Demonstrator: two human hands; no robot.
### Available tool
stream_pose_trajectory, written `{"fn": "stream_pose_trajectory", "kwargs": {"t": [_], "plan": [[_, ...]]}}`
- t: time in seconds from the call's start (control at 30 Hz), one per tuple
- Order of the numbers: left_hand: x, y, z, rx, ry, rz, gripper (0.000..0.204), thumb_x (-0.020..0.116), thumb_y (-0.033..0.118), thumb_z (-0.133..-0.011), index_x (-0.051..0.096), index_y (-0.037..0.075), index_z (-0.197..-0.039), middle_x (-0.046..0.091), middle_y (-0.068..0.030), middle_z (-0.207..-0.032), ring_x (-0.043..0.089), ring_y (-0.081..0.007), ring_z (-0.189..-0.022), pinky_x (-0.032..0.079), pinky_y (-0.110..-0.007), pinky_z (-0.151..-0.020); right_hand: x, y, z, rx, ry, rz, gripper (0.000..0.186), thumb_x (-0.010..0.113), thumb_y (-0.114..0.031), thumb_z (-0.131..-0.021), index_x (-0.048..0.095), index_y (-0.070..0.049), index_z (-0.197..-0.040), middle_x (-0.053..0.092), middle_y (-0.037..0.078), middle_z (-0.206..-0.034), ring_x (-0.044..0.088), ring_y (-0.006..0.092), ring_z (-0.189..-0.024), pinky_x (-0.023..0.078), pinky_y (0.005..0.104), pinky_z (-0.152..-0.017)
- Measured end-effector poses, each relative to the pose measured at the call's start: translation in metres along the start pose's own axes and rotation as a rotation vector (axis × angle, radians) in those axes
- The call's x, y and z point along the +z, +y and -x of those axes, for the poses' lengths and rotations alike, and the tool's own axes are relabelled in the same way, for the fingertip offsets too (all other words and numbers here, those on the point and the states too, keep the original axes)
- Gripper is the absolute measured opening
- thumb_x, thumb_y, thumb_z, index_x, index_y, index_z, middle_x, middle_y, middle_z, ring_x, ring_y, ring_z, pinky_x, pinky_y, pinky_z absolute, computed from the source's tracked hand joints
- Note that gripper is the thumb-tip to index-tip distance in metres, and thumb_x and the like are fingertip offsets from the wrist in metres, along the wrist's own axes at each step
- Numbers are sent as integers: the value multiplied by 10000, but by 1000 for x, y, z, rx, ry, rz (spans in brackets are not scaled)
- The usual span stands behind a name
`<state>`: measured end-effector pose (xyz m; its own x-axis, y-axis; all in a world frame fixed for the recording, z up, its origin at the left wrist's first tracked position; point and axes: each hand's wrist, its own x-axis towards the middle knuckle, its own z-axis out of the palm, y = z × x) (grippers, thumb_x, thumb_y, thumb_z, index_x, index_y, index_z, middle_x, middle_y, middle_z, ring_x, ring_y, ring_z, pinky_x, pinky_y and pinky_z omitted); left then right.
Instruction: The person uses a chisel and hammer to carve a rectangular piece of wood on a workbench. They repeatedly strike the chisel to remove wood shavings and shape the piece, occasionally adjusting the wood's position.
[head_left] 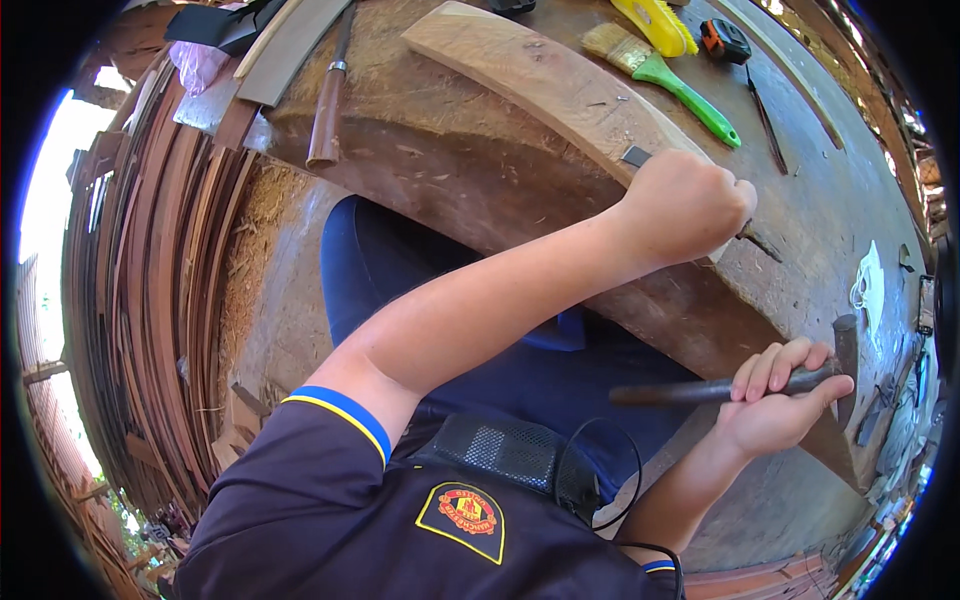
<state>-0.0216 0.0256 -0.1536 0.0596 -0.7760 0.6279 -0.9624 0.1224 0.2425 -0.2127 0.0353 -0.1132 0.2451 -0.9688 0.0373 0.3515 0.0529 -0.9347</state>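
Observation:
My left hand (690, 205) is a fist over the near end of a curved wooden board (540, 85). A short, flat chisel blade (635, 156) juts out of it onto the board's face; the fingers hide its handle. At the lower right, my right hand (785, 385) grips a hammer (670, 393) close to its dark metal head (847, 365). The hammer's handle points left across my lap, apart from the board. Small chips lie on the board near the blade.
On the bench (800, 210) lie a green-handled paintbrush (690, 95), a yellow brush (655, 22), a black-and-orange battery pack (725, 40) and a thin dark tool (768, 120). A wooden-handled tool (327, 115) rests near the left edge. Long wood strips (150, 260) are stacked at the left.

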Motion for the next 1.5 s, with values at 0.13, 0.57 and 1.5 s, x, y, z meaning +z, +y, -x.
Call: {"fn": "stream_pose_trajectory", "kwargs": {"t": [0.13, 0.57, 1.5], "plan": [[-4, -3, 1, -42, -20, 5, 88, 595, 129, -735, 557, 84, -670, 601, -93, -598, 633, -268, -546, 482, -383, -454, 7, 15, -3, 106, -62, 248, 556, 258, -574, -1004, 436, -75, -834, 370, 10, -557, 308, 77, -348, 245, 217, -289], [-5, -8, 3, -2, -63, -35, 75, 599, 140, -731, 584, 95, -673, 603, -97, -584, 636, -267, -540, 486, -379, -462, 2, 19, 2, 69, -22, 82, 582, 265, -607, -988, 403, -86, -769, 366, 7, -537, 318, 77, -349, 275, 228, -301], [-16, -14, 2, -39, -196, -49, 88, 695, 201, -662, 640, 133, -649, 615, -88, -594, 641, -275, -576, 503, -390, -522, -4, 15, -20, 226, -121, 85, 468, 304, -545, -1010, 428, -121, -857, 352, -17, -559, 286, 72, -355, 234, 220, -292]]}}
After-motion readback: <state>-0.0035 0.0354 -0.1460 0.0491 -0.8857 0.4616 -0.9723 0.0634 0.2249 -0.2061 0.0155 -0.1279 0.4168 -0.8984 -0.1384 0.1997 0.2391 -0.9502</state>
